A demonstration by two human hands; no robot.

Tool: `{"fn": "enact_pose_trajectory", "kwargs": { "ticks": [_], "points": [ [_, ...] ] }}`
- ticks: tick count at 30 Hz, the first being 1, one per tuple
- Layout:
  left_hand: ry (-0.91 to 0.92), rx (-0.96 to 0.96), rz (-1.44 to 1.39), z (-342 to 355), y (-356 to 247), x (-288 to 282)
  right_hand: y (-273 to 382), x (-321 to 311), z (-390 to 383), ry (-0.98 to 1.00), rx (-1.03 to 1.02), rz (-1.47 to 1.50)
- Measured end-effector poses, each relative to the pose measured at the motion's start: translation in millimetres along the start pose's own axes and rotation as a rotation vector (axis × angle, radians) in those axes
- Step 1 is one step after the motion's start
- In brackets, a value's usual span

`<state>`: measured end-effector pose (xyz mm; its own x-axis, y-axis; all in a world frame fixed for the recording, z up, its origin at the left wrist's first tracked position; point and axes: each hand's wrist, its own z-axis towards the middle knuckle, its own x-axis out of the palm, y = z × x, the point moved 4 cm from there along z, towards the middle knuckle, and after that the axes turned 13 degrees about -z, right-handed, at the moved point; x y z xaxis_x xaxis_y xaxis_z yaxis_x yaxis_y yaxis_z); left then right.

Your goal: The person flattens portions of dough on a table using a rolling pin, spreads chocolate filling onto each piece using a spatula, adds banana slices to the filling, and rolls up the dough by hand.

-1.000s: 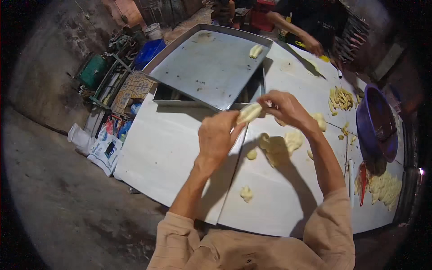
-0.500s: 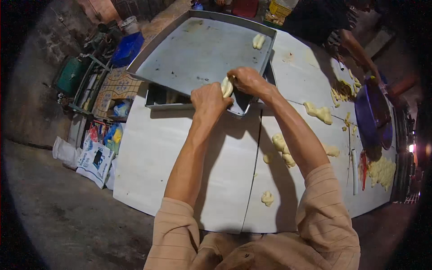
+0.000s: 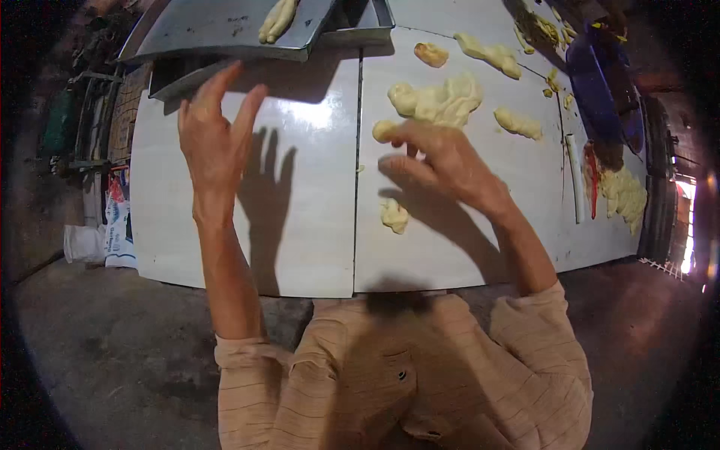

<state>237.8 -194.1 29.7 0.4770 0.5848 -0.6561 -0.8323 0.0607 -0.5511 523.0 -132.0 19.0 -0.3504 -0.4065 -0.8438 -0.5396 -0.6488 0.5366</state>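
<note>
A pale, elongated piece of shaped dough lies on the grey metal tray, close to its near edge. Just short of the tray, my left hand hovers over the white table with its fingers spread, holding nothing. My right hand is above the right part of the table, thumb and fingers apart. Its fingertips are nearest a small dough ball. A lumpy piece of dough sits on the table below that hand, and a larger dough mass lies beyond it.
Under the tray is a second metal pan. More dough strips lie farther right on the table. A purple basin, a white rod and a red tool are at the right side.
Both hands have let go of the dough piece, which now rests on the tray. They have drawn back, the right one toward the dough on the table. The view has tilted down.
</note>
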Motion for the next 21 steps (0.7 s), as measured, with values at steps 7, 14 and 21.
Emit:
{"fn": "enact_pose_trajectory", "kwargs": {
  "ticks": [7, 14, 21],
  "points": [
    [0.273, -0.426, -0.393, -113, -101, 26, 1, 56, -98, -0.004, -0.042, 0.175],
    [0.372, -0.352, -0.491, -154, -166, 61, -64, 1, -173, -0.156, 0.483, 0.657],
    [0.553, 0.158, -0.336, -185, -266, 135, -102, -6, -236, -0.369, 0.417, -0.338]
  ]
}}
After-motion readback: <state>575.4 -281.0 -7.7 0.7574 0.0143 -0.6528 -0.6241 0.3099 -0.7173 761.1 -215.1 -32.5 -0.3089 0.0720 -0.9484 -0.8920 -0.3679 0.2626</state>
